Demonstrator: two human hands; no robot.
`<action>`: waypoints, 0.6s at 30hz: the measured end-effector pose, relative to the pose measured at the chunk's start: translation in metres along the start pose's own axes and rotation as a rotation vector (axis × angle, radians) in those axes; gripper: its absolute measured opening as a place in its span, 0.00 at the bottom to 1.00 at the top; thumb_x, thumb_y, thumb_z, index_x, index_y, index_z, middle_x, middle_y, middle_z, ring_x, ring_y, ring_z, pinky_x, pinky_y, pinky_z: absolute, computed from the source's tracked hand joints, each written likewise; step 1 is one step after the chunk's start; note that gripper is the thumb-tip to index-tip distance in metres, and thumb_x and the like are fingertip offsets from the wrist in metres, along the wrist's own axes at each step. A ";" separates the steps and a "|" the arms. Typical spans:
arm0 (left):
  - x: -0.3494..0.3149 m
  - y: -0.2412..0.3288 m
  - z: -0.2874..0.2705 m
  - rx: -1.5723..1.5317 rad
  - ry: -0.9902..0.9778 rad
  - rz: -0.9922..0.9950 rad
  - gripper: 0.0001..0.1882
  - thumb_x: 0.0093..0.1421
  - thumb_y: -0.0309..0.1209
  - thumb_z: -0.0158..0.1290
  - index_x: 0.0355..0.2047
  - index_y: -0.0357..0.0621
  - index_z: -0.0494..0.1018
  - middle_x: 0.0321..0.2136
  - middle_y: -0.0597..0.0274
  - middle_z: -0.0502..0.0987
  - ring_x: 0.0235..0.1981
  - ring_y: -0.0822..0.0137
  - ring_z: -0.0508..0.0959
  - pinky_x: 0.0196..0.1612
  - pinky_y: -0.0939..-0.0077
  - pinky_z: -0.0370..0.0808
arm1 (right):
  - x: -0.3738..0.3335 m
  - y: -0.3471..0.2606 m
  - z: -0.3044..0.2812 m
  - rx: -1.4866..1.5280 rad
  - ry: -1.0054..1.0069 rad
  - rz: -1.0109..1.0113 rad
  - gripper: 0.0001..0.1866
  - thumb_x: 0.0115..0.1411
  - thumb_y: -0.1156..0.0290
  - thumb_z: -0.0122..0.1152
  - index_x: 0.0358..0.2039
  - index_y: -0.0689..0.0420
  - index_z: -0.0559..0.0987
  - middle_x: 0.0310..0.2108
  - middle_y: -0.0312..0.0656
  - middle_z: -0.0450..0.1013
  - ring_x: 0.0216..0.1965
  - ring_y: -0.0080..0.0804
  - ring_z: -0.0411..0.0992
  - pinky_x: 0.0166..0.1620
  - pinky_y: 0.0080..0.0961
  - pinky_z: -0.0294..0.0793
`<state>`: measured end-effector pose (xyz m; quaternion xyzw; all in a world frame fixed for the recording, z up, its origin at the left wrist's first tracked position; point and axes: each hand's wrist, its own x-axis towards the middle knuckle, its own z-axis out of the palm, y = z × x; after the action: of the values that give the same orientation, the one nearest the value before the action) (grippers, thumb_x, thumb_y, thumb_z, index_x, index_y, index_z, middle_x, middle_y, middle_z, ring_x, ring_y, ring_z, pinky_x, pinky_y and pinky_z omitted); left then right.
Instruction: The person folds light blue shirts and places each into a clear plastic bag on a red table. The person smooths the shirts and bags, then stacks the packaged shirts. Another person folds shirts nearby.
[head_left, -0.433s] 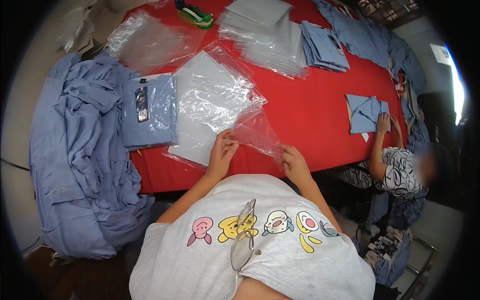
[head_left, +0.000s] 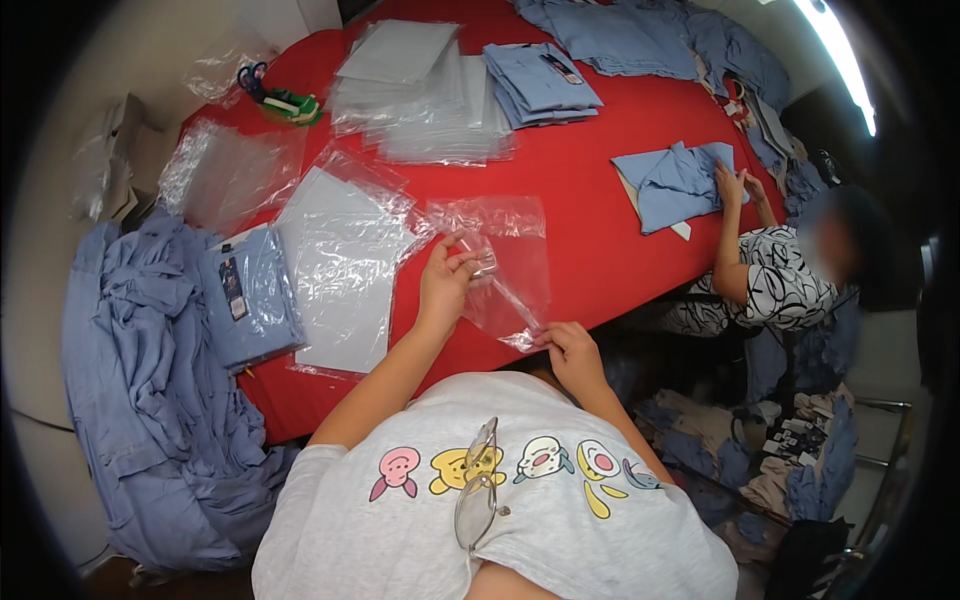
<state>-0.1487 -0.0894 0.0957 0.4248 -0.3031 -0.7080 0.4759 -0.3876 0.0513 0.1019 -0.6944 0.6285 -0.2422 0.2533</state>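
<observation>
A clear plastic bag (head_left: 515, 255) is stretched between my hands over the front of the red table. My left hand (head_left: 450, 280) pinches its upper left edge, and my right hand (head_left: 570, 352) grips its near right corner. The bag looks flat, with only the red cloth showing through it. Left of my hands lie white sheets in clear bags (head_left: 345, 285), spread over one another. Beside them is a folded blue shirt (head_left: 250, 295) in a clear bag, with a dark tag on it.
A heap of blue garments (head_left: 150, 400) covers the left side. Bagged white sheets (head_left: 400, 90), folded blue shirts (head_left: 540, 85) and a green tape dispenser (head_left: 290, 107) lie farther back. At the right, a co-worker's hands (head_left: 735, 185) rest on a blue garment (head_left: 675, 185).
The whole view has shifted, moving the table's things leftward. Between my hands the bag has spread more open, and my right hand has come nearer my body.
</observation>
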 end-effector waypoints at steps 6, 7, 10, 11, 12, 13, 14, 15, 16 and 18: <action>0.018 -0.021 0.083 0.192 -0.580 -0.198 0.33 0.72 0.16 0.48 0.77 0.43 0.61 0.39 0.67 0.78 0.41 0.73 0.81 0.53 0.72 0.82 | 0.018 0.068 -0.046 0.379 0.204 0.079 0.42 0.53 0.75 0.73 0.69 0.55 0.69 0.70 0.50 0.66 0.71 0.49 0.64 0.71 0.44 0.64; 0.020 -0.018 0.103 0.220 -0.757 -0.275 0.34 0.71 0.17 0.48 0.77 0.42 0.62 0.37 0.69 0.76 0.39 0.75 0.79 0.52 0.73 0.81 | 0.034 0.079 -0.060 0.510 0.240 0.061 0.51 0.51 0.73 0.76 0.75 0.55 0.63 0.75 0.50 0.60 0.76 0.48 0.58 0.74 0.46 0.59; 0.031 -0.010 0.158 0.131 -1.202 -0.508 0.35 0.67 0.19 0.49 0.76 0.36 0.64 0.35 0.72 0.73 0.37 0.78 0.76 0.49 0.75 0.78 | 0.087 0.127 -0.095 1.068 -0.045 0.061 0.67 0.46 0.68 0.80 0.83 0.51 0.48 0.82 0.50 0.49 0.83 0.42 0.45 0.80 0.47 0.46; 0.040 -0.011 0.174 0.071 -1.341 -0.582 0.35 0.66 0.20 0.49 0.75 0.34 0.65 0.34 0.73 0.73 0.37 0.79 0.75 0.48 0.76 0.77 | 0.106 0.144 -0.101 1.281 -0.211 0.054 0.67 0.45 0.67 0.80 0.83 0.51 0.49 0.81 0.51 0.50 0.83 0.42 0.45 0.80 0.46 0.45; 0.051 -0.014 0.187 0.032 -1.340 -0.595 0.35 0.64 0.20 0.49 0.74 0.32 0.65 0.34 0.73 0.73 0.36 0.79 0.75 0.48 0.76 0.76 | 0.119 0.158 -0.106 1.488 -0.387 0.047 0.67 0.44 0.66 0.80 0.82 0.51 0.51 0.81 0.52 0.52 0.83 0.42 0.46 0.80 0.45 0.44; 0.064 -0.017 0.198 -0.007 -1.340 -0.608 0.36 0.63 0.20 0.50 0.73 0.31 0.66 0.34 0.73 0.73 0.36 0.79 0.75 0.48 0.77 0.75 | 0.129 0.168 -0.103 1.643 -0.530 0.100 0.64 0.43 0.64 0.80 0.80 0.54 0.55 0.76 0.53 0.60 0.77 0.43 0.59 0.77 0.44 0.56; 0.079 -0.018 0.202 -0.048 -1.320 -0.612 0.36 0.61 0.20 0.50 0.73 0.29 0.66 0.34 0.73 0.73 0.36 0.79 0.75 0.47 0.78 0.75 | 0.139 0.171 -0.099 1.536 -0.581 0.172 0.62 0.44 0.64 0.79 0.79 0.55 0.57 0.72 0.52 0.65 0.72 0.43 0.65 0.73 0.43 0.63; 0.090 -0.005 0.215 -0.101 -1.317 -0.593 0.37 0.59 0.18 0.49 0.72 0.27 0.66 0.34 0.71 0.74 0.37 0.80 0.75 0.47 0.79 0.73 | 0.138 0.169 -0.102 1.426 -0.608 0.249 0.59 0.45 0.63 0.79 0.77 0.56 0.60 0.68 0.51 0.70 0.67 0.43 0.71 0.69 0.41 0.69; 0.111 -0.006 0.215 -0.093 -1.285 -0.587 0.36 0.61 0.20 0.50 0.72 0.28 0.66 0.36 0.69 0.75 0.39 0.78 0.77 0.48 0.78 0.74 | 0.133 0.164 -0.098 1.539 -0.486 0.290 0.48 0.51 0.65 0.77 0.71 0.57 0.67 0.59 0.47 0.75 0.56 0.40 0.77 0.59 0.36 0.77; 0.149 -0.005 0.210 -0.084 -1.221 -0.556 0.34 0.64 0.22 0.52 0.72 0.29 0.65 0.41 0.66 0.79 0.43 0.74 0.80 0.51 0.76 0.76 | 0.121 0.170 -0.096 1.711 -0.405 0.353 0.31 0.59 0.68 0.72 0.63 0.58 0.76 0.46 0.43 0.81 0.43 0.37 0.82 0.47 0.31 0.84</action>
<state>-0.3648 -0.2210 0.1406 -0.0084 -0.3693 -0.9286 0.0351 -0.5660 -0.0880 0.0649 -0.1909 0.2738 -0.4581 0.8238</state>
